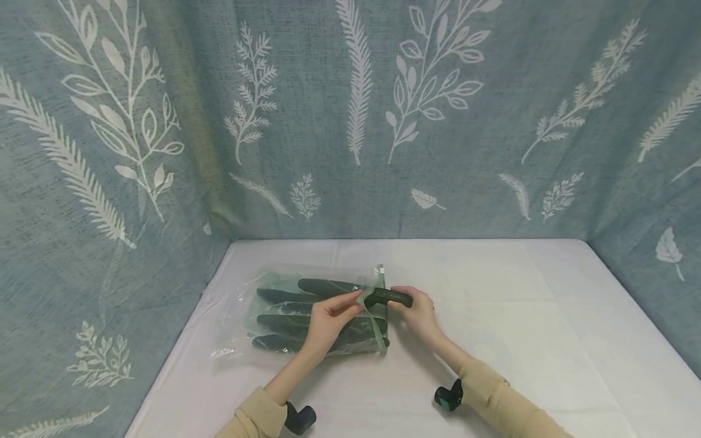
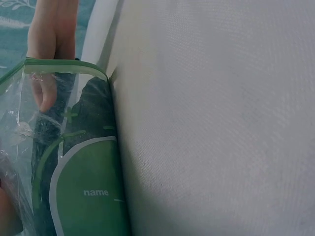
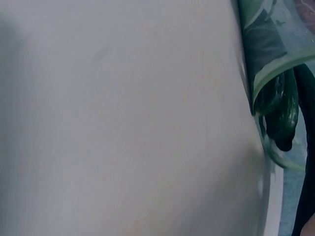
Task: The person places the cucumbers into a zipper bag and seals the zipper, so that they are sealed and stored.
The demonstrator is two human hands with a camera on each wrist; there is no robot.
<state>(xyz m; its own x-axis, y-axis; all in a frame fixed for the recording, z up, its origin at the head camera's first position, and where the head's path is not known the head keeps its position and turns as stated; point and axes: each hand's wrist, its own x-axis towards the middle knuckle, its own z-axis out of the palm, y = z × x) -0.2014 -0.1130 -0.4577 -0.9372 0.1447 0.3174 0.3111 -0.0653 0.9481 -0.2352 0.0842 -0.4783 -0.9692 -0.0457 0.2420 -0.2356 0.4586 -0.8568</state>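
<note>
A clear zip bag with a green-edged mouth lies on the table, several dark green cucumbers side by side inside it. My left hand pinches the upper edge of the mouth between thumb and fingers. With my right hand I grip one cucumber by its end; it lies partly through the mouth, its far part behind the bag's edge. In the right wrist view the green rim gapes around cucumber tips. The left wrist view has the bag's green label reading "name".
A white cloth covers the table. Blue-green curtains with white leaf prints stand along its back and both sides. Dark devices hang at the left wrist and right wrist, low over the cloth.
</note>
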